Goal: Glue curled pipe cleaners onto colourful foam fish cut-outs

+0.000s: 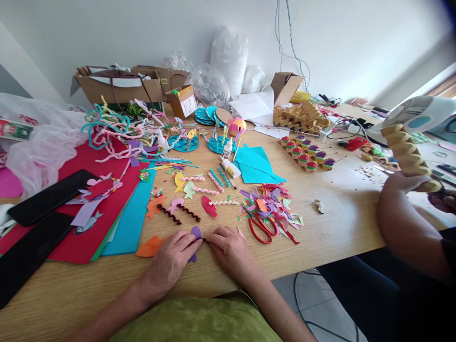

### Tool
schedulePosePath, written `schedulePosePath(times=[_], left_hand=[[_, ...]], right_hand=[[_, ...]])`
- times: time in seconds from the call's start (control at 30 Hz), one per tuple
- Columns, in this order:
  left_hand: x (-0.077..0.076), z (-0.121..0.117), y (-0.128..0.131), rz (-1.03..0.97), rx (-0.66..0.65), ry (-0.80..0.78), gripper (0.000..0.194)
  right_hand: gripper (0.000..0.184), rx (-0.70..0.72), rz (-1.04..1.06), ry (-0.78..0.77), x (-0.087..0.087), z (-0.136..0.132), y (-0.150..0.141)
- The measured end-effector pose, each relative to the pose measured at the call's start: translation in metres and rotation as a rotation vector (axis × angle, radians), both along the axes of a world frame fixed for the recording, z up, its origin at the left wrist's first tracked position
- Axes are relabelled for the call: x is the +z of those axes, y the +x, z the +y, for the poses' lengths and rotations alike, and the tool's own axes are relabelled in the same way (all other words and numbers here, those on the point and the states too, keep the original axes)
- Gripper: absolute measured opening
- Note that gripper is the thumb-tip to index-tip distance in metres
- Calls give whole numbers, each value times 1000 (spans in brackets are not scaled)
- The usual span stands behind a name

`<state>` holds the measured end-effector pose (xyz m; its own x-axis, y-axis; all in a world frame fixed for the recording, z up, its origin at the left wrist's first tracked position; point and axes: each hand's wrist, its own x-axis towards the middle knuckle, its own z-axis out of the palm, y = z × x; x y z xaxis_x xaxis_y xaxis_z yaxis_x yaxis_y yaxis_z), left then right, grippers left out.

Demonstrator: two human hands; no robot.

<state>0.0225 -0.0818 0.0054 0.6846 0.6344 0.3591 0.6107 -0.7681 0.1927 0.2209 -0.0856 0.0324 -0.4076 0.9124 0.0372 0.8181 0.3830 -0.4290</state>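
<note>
Near the table's front edge, my left hand (173,259) presses its fingers on a purple paper cutout (195,232), which is partly covered. My right hand (230,249) pinches a short dark pipe cleaner (204,240) whose tip shows between my two hands; the rest is hidden. An orange paper fish (149,247) lies beside my left hand. Just beyond are paper fish joined to twisted pipe cleaners, among them a red fish (209,206) and a yellow fish (179,182). Red-handled scissors (261,228) rest right of my right hand.
Paper scraps (274,204) surround the scissors. Glue bottles (231,167) stand and lie near blue sheets (257,164). Stacked coloured paper (124,228) and black phones (35,247) are at left. At right, another person's arm (399,213) holds an egg-carton strip (406,154).
</note>
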Motion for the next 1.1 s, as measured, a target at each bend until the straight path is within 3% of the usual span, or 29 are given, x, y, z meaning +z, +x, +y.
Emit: schedulePosePath(times=[0.37,1.1], left_hand=[[-3,1,-3,-139,30,-78,32],[-4,-1,-4,-6,5,-29,32]], right_hand=[[22,0,39,34,-5,-2,1],[23,0,36,66,-8,-1,1]])
